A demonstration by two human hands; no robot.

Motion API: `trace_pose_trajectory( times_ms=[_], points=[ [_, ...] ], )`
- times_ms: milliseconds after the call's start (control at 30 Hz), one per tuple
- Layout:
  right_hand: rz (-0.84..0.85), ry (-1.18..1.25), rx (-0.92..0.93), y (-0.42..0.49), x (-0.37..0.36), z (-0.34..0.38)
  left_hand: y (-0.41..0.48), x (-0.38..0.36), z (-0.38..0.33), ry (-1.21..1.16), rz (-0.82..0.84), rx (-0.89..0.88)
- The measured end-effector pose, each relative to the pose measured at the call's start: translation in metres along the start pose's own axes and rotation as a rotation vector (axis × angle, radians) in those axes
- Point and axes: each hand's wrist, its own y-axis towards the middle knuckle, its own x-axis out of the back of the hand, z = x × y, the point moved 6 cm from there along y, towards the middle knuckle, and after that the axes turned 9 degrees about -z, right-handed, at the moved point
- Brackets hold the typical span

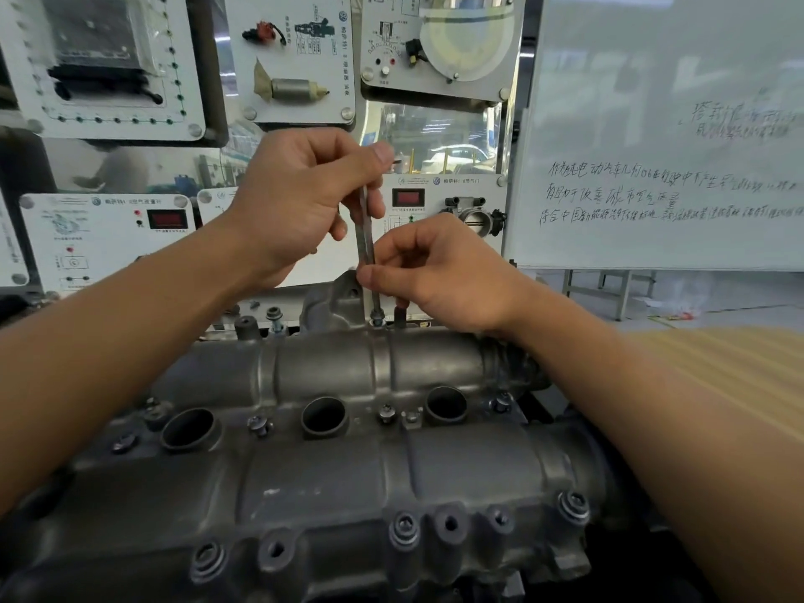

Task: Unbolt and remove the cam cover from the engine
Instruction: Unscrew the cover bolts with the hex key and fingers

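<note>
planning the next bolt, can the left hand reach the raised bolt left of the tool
Probably yes: the bolt stands uncovered at the far edge of the cover, near the left hand, which grips the tool and must let go first.

One cam cover (470, 467), three round wells (324, 417), one slender tool (364, 237), one left hand (296, 202), one right hand (439, 272), one whiteboard (652, 124).

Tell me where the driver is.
The driver stands upright at centre view, left hand gripping its top, right hand pinching lower down, tip on a bolt at the far edge of the cam cover.
</note>
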Motion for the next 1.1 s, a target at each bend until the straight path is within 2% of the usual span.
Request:
trace_pose_trajectory(
  times_ms=[233, 367, 533, 733, 1100],
  points=[
    [-0.057, 0.088, 0.077, -0.001, 0.001, 0.006, -0.003, -0.006, -0.005, -0.011, 0.026, 0.011],
    [-0.069, 0.082, 0.104, -0.001, 0.002, 0.006, -0.002, -0.006, 0.002, -0.1, 0.036, 0.142],
    [-0.063, 0.079, 0.113, 0.001, 0.002, 0.004, -0.002, -0.008, 0.008, -0.231, 0.128, 0.262],
    [-0.072, 0.068, 0.097, 0.001, 0.005, 0.002, 0.0, -0.003, 0.009, -0.32, 0.161, 0.264],
    [-0.063, 0.039, 0.059, 0.005, 0.003, -0.003, 0.0, -0.001, 0.012, -0.248, 0.137, 0.254]
  ],
)
